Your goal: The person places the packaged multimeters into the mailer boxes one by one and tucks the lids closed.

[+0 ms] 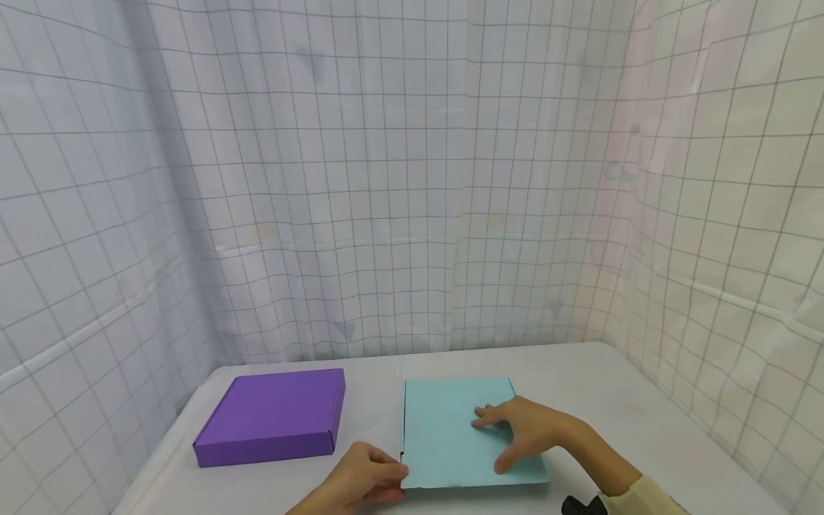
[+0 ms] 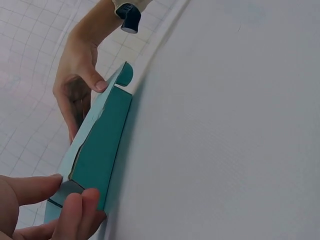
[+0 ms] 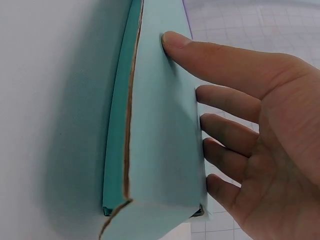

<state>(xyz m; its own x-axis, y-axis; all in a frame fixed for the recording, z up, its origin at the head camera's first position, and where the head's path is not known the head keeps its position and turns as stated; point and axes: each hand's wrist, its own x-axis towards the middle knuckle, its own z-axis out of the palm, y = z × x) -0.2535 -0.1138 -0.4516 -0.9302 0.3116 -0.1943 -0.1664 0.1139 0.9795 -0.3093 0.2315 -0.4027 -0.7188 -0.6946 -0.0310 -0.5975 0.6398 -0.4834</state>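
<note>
A flat light-blue cardboard mailer box [image 1: 444, 436] lies on the white table, right of centre. At its near left corner my left hand [image 1: 363, 476] pinches a small side tab [image 2: 69, 189] between thumb and fingers, as the left wrist view shows. My right hand [image 1: 531, 429] rests on the right part of the lid with its fingers spread, fingertips and thumb touching the top. Along the near side, the lid's raw brown edge [image 3: 131, 110] stands slightly apart from the darker teal front wall [image 2: 107, 145]. The inside of the box is hidden.
A closed purple cardboard box [image 1: 277, 415] lies to the left on the white table [image 1: 592, 386], apart from the blue one. White grid-patterned curtains [image 1: 386, 179] hang behind the table and along both sides.
</note>
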